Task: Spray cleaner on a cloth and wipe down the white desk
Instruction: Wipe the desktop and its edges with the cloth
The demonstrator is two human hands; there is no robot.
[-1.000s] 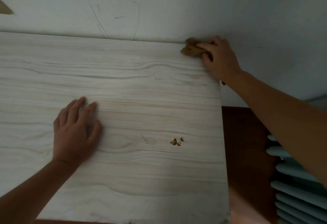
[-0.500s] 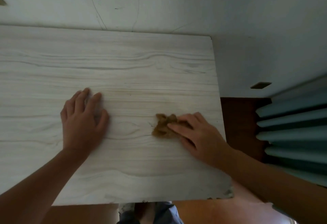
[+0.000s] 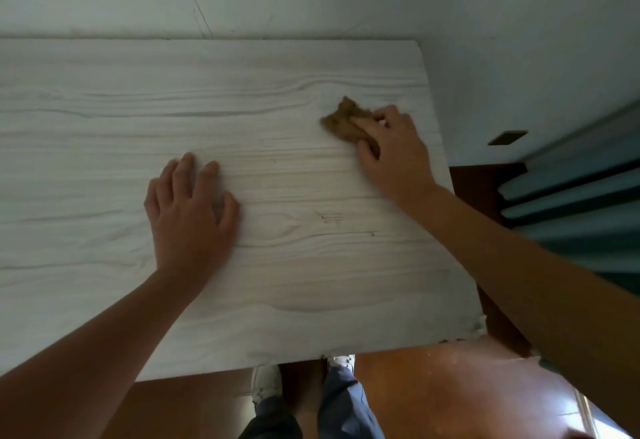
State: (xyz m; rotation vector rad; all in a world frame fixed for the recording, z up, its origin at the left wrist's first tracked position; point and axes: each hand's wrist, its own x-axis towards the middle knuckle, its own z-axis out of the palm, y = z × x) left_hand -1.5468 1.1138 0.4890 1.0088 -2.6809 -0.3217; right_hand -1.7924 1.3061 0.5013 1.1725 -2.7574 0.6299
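Note:
The white wood-grain desk (image 3: 104,127) fills most of the view, its back edge against a pale wall. My right hand (image 3: 391,151) presses a crumpled brown cloth (image 3: 343,120) onto the desk's right part, fingers curled over the cloth's near side. My left hand (image 3: 190,213) lies flat on the desk's middle, palm down, fingers apart, holding nothing. No spray bottle is in view.
The desk's right edge (image 3: 446,175) drops to a red-brown floor (image 3: 450,386). Blue-green slats (image 3: 571,196) stand to the right. My legs and shoes (image 3: 311,397) show below the front edge. The front right corner (image 3: 479,326) looks chipped.
My right hand swept the cloth from the far right corner toward me across the brown crumbs, then back away and right. The crumbs are gone from the desk. My left hand stayed flat.

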